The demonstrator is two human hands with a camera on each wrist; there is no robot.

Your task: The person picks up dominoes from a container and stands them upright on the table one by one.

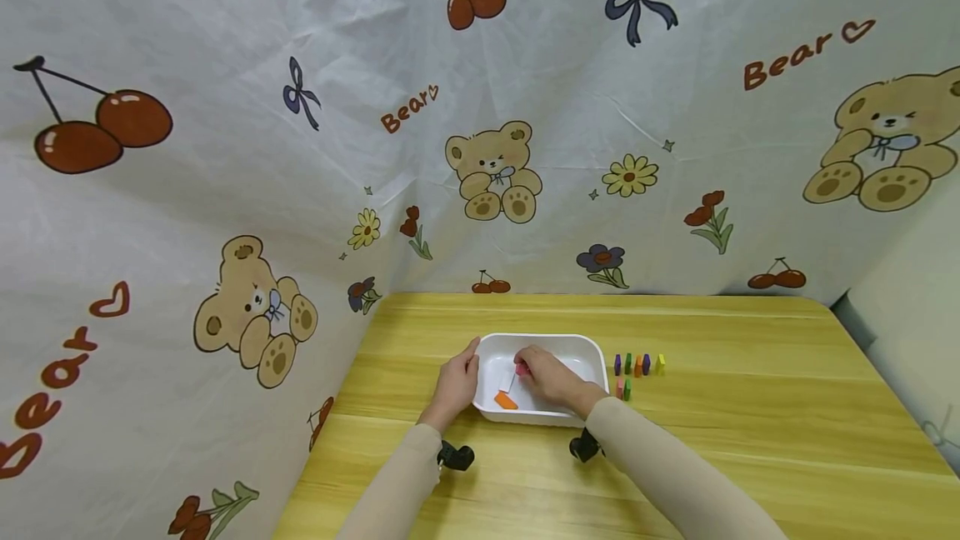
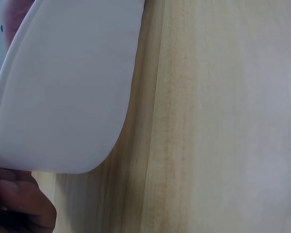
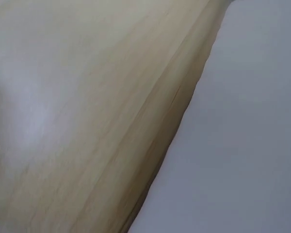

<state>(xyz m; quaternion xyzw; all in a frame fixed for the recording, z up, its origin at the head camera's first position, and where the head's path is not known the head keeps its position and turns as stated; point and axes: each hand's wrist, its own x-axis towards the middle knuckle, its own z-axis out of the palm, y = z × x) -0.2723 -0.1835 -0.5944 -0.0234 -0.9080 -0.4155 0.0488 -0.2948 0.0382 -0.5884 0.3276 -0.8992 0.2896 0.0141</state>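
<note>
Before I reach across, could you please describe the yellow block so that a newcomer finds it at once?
On the wooden table, find the white tray. To its right, small coloured blocks stand in two rows; take the farther one. The yellow block stands at that row's right end, the only yellow one.

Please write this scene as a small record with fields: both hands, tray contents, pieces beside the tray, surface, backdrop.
Left hand: holds the left side of the white tray
Right hand: inside the tray, pinching a pink piece
Tray contents: orange piece, near side, left
Beside tray: small coloured pieces, to its right
Surface: wooden table
Backdrop: white cloth printed with bears, cherries, flowers
</note>
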